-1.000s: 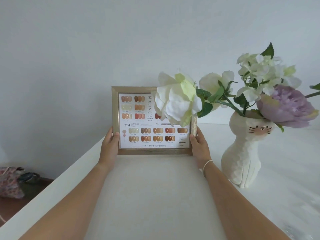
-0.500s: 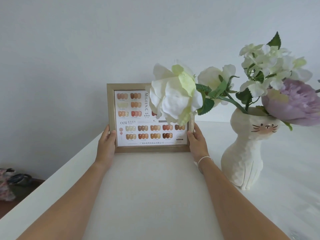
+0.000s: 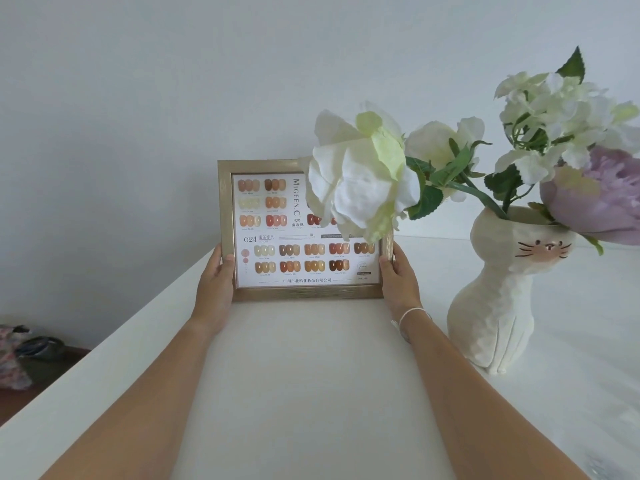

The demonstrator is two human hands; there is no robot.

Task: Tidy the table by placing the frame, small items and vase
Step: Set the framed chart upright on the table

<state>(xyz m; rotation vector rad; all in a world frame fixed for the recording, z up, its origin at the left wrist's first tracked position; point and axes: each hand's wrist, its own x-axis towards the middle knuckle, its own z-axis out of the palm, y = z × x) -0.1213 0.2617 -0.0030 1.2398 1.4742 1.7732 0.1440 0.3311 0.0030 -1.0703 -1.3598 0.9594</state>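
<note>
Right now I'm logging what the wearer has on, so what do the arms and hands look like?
Both forearms are bare, with no sleeves in view. The left hand shows no ring, glove or band that can be made out. The right hand is likewise bare, but a thin white string bracelet loops around that wrist. No watch is visible.

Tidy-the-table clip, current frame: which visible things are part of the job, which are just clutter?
Part of the job:
- frame, upright on the white table, left hand and right hand each with a grip on a side edge
- cat-shaped vase with flowers, standing to the frame's right

Just lying about:
- floral bag and dark item on the floor, left of the table
</note>
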